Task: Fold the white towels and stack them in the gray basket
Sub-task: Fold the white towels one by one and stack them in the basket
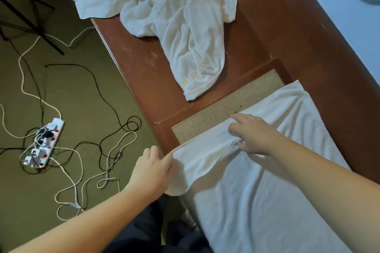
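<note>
A white towel (257, 191) lies spread over the near end of the brown wooden bench (144, 61), covering part of its woven panel (216, 113). My left hand (153, 170) grips the towel's left corner at the bench edge. My right hand (253, 133) bunches the cloth near the towel's far edge, fingers curled into a fold. A second white towel (170, 12), crumpled and with yellow embroidery near one end, lies farther along the bench. No gray basket is in view.
On the green carpet to the left sits a white power strip (44, 144) amid tangled black and white cables (98, 150). Black stand legs (30, 18) cross the top left. A pale blue surface (349, 16) runs along the right.
</note>
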`<control>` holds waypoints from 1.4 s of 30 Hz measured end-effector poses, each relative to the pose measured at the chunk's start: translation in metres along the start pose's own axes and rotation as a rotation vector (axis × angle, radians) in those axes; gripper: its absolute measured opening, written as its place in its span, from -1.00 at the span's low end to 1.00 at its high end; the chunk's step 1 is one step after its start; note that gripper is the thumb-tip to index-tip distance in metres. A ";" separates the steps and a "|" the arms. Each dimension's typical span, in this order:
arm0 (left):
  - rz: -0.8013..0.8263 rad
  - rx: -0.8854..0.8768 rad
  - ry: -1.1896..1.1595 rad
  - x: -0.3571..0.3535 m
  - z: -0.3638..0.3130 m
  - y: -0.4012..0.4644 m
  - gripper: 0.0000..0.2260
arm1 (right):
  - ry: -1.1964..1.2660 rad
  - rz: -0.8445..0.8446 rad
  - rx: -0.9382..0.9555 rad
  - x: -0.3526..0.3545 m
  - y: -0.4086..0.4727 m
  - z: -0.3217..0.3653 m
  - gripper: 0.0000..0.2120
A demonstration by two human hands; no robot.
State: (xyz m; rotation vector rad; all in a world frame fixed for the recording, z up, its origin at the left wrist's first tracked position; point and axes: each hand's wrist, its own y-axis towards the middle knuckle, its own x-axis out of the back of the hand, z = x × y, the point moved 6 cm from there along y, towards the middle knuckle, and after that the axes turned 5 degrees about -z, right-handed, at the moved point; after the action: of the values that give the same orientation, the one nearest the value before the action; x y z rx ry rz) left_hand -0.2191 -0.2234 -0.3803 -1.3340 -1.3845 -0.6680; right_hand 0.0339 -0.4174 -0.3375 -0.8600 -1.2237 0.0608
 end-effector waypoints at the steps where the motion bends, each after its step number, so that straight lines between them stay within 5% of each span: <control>1: 0.078 0.137 -0.088 -0.009 0.013 -0.004 -0.74 | 0.002 -0.036 0.015 0.000 0.000 -0.002 -0.69; 4: 0.218 0.520 -0.555 -0.018 0.031 -0.016 -0.63 | 0.009 -0.145 0.070 -0.001 0.000 -0.006 -0.84; 7: 0.222 0.567 -0.730 -0.017 0.031 -0.010 -0.69 | -0.034 -0.083 0.072 -0.004 0.001 -0.012 -0.89; 12: 0.166 0.473 -0.574 -0.011 0.056 0.003 -0.72 | -0.035 -0.029 -0.067 0.012 0.011 -0.032 -0.88; 16: 0.132 0.079 -0.222 -0.011 0.043 0.003 -0.63 | -0.170 0.097 -0.027 0.024 0.010 -0.051 -0.76; 19: 0.135 -0.129 -0.207 -0.015 0.021 -0.005 -0.60 | -0.279 0.198 -0.030 0.027 0.006 -0.070 -0.81; 26: 0.132 0.126 -0.398 -0.019 0.022 0.000 -0.61 | -0.434 0.219 -0.179 0.047 0.003 -0.130 -0.55; 31: 0.042 0.206 -0.449 -0.012 0.034 0.000 -0.84 | -0.518 0.137 -0.323 0.064 0.006 -0.159 -0.67; 42: 0.061 0.417 -0.394 -0.012 0.051 -0.004 -0.86 | -0.348 -0.236 -0.605 0.080 0.005 -0.189 -0.72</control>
State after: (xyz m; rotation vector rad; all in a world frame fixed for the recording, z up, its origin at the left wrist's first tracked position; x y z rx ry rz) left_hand -0.2400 -0.1826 -0.4054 -1.1979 -1.6761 -0.0593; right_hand 0.2243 -0.4784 -0.2916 -1.2528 -1.7031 -0.3829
